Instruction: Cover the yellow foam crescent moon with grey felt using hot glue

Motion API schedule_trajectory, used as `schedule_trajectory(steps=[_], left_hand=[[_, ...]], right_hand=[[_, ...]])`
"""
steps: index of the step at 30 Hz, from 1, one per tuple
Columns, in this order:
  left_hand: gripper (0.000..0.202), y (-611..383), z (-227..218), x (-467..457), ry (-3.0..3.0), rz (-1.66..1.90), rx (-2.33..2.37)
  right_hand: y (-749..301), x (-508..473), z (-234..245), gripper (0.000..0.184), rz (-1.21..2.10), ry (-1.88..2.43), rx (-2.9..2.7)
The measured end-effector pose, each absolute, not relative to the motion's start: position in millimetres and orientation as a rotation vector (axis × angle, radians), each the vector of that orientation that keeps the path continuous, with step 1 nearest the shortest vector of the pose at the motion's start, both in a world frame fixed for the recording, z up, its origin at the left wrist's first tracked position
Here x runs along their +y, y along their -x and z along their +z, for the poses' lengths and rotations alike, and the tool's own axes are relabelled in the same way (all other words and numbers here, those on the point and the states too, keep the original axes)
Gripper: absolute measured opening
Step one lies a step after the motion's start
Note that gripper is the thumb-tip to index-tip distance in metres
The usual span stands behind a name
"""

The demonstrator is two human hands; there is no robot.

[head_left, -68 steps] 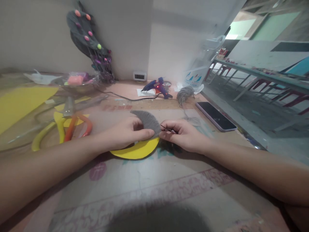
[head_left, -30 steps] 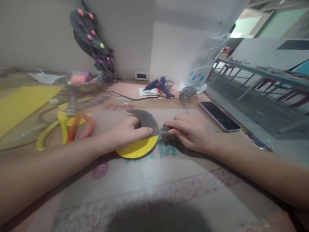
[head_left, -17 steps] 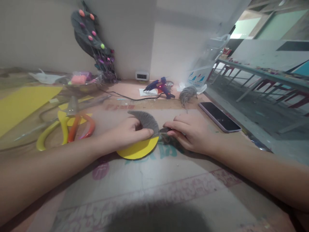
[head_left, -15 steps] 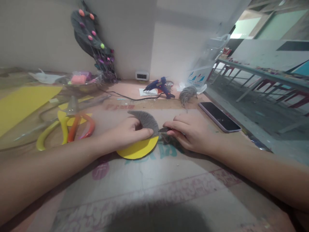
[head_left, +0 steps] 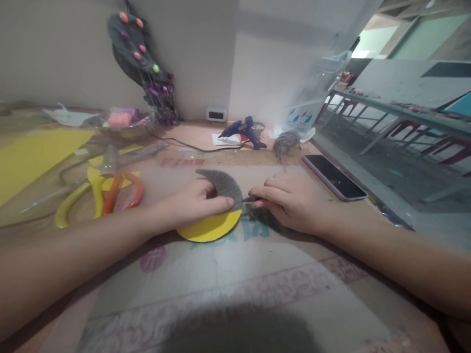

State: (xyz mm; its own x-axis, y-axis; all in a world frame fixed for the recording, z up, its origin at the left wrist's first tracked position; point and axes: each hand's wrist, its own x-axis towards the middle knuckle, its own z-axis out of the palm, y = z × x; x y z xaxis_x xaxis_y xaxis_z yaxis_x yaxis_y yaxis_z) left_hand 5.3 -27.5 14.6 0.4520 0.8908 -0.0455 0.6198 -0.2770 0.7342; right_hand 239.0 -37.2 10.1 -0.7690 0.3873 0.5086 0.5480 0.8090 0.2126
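Observation:
My left hand (head_left: 200,200) grips a crescent cut from yellow card (head_left: 211,227), its thumb pressed on top. Grey yarn (head_left: 227,186) is wound closely over the upper part of the crescent, while the lower part shows bare yellow. Just right of the crescent's edge, my right hand (head_left: 285,200) pinches a dark grey bit of yarn (head_left: 250,199) between thumb and fingers. Its fingertips are a short way off the card. Part of the crescent is hidden under the left hand.
Orange-and-yellow-handled scissors (head_left: 123,191) lie left, near yellow card (head_left: 40,162). A blue glue gun (head_left: 241,131), a grey yarn bundle (head_left: 287,144) and a small digital clock (head_left: 216,115) stand behind. A phone (head_left: 334,177) lies right. A pompom-covered grey crescent (head_left: 130,49) hangs at the wall.
Both hands stay almost where they were. The yarn between the right fingers and the crescent has shifted slightly; otherwise little differs.

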Motion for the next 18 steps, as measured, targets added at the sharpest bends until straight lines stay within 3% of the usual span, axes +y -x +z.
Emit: schedule_trajectory(steps=[18], left_hand=[[0.032, -5.4, 14.3, -26.3, -2.015, 0.472, 1.219]], right_hand=[[-240.8, -39.0, 9.0, 0.027, -0.360, 0.735, -2.538]])
